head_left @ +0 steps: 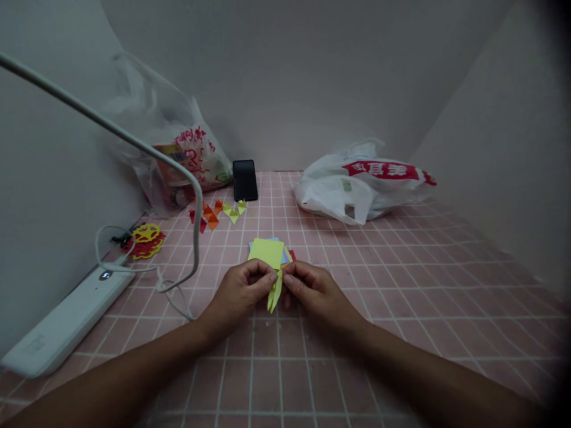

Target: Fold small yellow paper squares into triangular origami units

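Observation:
My left hand [243, 291] and my right hand [312, 289] meet over the pink gridded table [401, 285], both pinching a small folded yellow-green paper piece [275, 292] that hangs down between the fingertips. Just behind the hands lies a stack of coloured square papers [267, 251] with a yellow sheet on top and blue and red edges showing. Farther back, several folded paper triangles [218, 215] in orange, red and yellow lie in a loose row.
A white desk lamp base [66, 321] with a bent arm [134, 142] and cord stands at left. Red and yellow paper cut-outs [145, 239] lie nearby. A clear plastic bag [173, 154], a black phone [245, 179] and a white bag with red print [361, 187] sit at the back.

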A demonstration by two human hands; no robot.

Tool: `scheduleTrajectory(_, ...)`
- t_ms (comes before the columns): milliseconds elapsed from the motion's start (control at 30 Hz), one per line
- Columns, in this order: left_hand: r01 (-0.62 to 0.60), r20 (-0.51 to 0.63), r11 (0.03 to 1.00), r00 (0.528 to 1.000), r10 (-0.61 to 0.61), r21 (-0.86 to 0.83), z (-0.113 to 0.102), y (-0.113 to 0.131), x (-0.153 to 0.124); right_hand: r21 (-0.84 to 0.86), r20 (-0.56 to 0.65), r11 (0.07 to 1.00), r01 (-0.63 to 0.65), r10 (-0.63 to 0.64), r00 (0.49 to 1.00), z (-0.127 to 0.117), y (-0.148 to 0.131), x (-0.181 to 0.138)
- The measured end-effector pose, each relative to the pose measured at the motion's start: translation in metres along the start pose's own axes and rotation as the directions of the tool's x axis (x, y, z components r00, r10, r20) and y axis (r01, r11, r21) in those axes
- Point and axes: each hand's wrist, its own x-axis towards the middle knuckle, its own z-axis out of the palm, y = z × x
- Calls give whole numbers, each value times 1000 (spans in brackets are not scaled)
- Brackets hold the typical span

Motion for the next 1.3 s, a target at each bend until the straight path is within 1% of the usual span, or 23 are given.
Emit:
scheduleTrajectory(100,-86,-57,989,994,94,124,0,-1,-1,43,9,999,-11,10,1000,0,1,1)
scheduleTrajectory(200,-160,-70,960,981,180,228,1,-1,-2,49,7,999,-4,3,1000,2,1,1)
scheduleTrajectory(367,-198,-46,946,975,217,258,3,-3,-5,29,-16,999,22,-22,1000,4,-1,-1)
scheduleTrajectory(633,-234,-30,919,966,256,317,4,-4,-7,9,-34,1000,0,1,999,4,2,-3)
scheduleTrajectory(733,-219,-61,932,967,246,287,4,-3,-7,82,-28,996,-21,24,999,5,-2,-2)
scheduleTrajectory(833,-168,-73,967,980,185,192,3,-3,-6,160,-25,986,-51,55,998,5,-3,-1)
scheduleTrajectory(933,-136,-75,983,987,145,120,2,-4,-5,183,-38,981,-66,74,997,5,-3,0)
scheduleTrajectory(1033,-138,-76,987,987,144,80,2,-5,-3,160,-48,986,-55,64,997,5,-3,0)
scheduleTrajectory(1133,-136,-68,990,988,138,32,2,-5,-2,103,-61,994,-28,34,998,4,-3,0)
scheduleTrajectory(1300,-128,-14,989,992,129,68,2,-2,-2,37,-57,999,-9,11,998,3,-4,0)
